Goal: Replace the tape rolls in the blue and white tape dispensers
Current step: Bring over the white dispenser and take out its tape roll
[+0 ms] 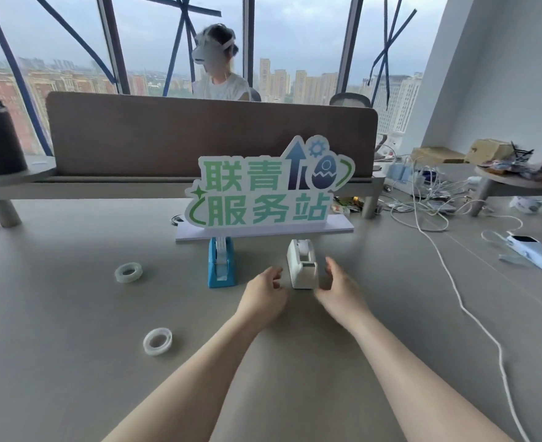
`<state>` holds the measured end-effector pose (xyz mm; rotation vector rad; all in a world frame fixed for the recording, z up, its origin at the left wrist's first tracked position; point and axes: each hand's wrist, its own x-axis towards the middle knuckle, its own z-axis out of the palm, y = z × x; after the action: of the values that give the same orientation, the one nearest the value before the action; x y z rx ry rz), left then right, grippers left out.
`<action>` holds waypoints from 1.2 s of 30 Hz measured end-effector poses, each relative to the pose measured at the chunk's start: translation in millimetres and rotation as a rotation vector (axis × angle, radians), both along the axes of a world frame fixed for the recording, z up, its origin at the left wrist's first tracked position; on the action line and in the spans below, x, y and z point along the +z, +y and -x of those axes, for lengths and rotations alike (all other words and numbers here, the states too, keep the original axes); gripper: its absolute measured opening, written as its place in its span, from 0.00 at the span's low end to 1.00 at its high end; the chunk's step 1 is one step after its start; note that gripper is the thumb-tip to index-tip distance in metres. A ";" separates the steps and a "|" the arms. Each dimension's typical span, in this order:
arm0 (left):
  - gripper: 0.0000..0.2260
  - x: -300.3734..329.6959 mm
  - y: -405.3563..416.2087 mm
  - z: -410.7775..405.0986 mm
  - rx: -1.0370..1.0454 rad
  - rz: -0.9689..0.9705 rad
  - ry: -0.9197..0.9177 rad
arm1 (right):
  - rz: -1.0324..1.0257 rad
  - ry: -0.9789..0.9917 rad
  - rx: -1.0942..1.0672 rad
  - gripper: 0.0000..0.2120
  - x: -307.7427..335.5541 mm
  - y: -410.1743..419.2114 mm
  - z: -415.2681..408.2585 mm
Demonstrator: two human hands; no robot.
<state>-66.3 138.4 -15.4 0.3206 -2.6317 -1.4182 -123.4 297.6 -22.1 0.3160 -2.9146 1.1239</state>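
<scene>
From the head camera, both bare forearms reach forward over the grey table (71, 314), converging on the white tape dispenser (303, 269), which stands upright just in front of the standing sign (269, 183) with green characters.

The left hand (264, 293) sits just to the left of the white dispenser's near end, palm turned inward, its fingers loosely curled with the fingertips close to the dispenser's lower corner; it holds nothing, and whether the tips actually touch the casing cannot be told. The right hand (339, 290) flanks the dispenser's other side, fingers fairly straight and pointing away from the person, thumb low and reaching toward the dispenser's near base. It too has hold of nothing; it lies just beside the casing, and contact is unclear.

The blue tape dispenser (221, 266) stands left of the white one, also just in front of the sign, with tape running over its top. Farther left of the white dispenser, a clear tape roll (128, 272) lies flat on the table. A second clear tape roll (158, 341) lies nearer the person, beside the left forearm.

Right of the white dispenser, a white cable (473, 320) trails across the table.
</scene>
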 end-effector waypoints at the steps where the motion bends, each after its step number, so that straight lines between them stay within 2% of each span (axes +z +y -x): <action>1: 0.19 0.9 3.2 5.9 -0.006 0.000 -0.003 | -0.040 -0.031 0.035 0.36 0.1 1.5 5.1; 4: 0.19 1.3 9.8 22.7 -0.047 0.006 0.008 | -0.091 -0.087 0.088 0.39 0.0 2.4 18.6; 8: 0.20 -2.3 11.2 39.1 -0.065 0.067 -0.020 | -0.062 -0.028 0.140 0.29 0.2 2.9 26.1; 15: 0.21 -5.9 12.0 26.9 0.017 0.007 0.051 | 0.051 0.040 0.188 0.25 1.9 8.6 11.2; 24: 0.20 4.3 3.2 -53.2 0.083 -0.089 0.097 | 0.074 0.058 0.242 0.26 11.3 4.5 -58.2; 31: 0.17 9.7 -6.3 -122.7 0.107 -0.058 0.149 | 0.104 0.090 0.288 0.25 12.8 -5.0 -116.6; 36: 0.20 7.1 -9.2 -160.5 0.149 -0.076 0.163 | 0.116 0.096 0.335 0.23 11.3 -11.4 -148.1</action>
<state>94.1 129.2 -8.3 0.3831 -2.3777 -1.4329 24.7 286.2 -10.8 0.8550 -2.7652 1.2659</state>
